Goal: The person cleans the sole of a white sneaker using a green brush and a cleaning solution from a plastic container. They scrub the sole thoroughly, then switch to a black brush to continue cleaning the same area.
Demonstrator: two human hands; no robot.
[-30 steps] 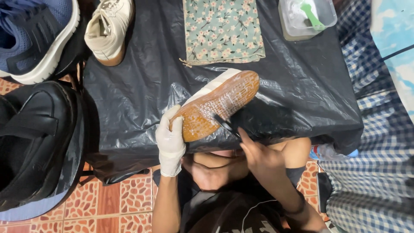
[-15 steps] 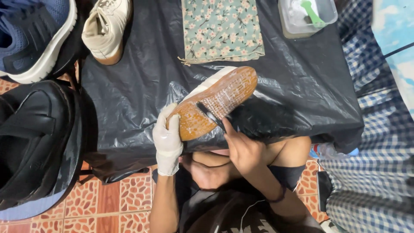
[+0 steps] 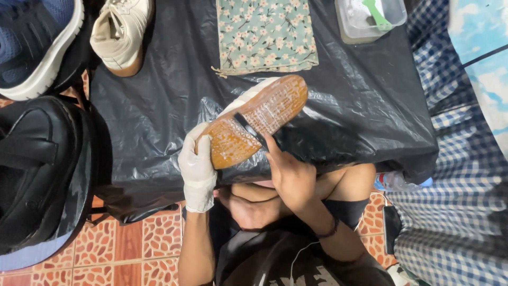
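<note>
Gloved left hand [image 3: 197, 165] clamps the shoe [image 3: 257, 121] at its heel, sole up over the black sheet [image 3: 159, 106], while the right hand [image 3: 290, 175] pinches a dark brush [image 3: 250, 128] against the sole. Short strokes along the tread grooves probably work best, heel kept steady.

The left hand [image 3: 197, 168] wears a thin whitish glove that covers the fingers and palm and ends in a loose cuff just past the wrist; the glove is slightly wrinkled. The forearm above it is bare. The right hand [image 3: 290, 176] is ungloved, and its forearm is bare too, with a thin dark band [image 3: 327, 232] around the wrist. Lower down, the person wears dark clothing, and a thin white cord [image 3: 297, 258] runs across the dark cloth at the bottom edge of the view. The knees are uncovered.
</note>
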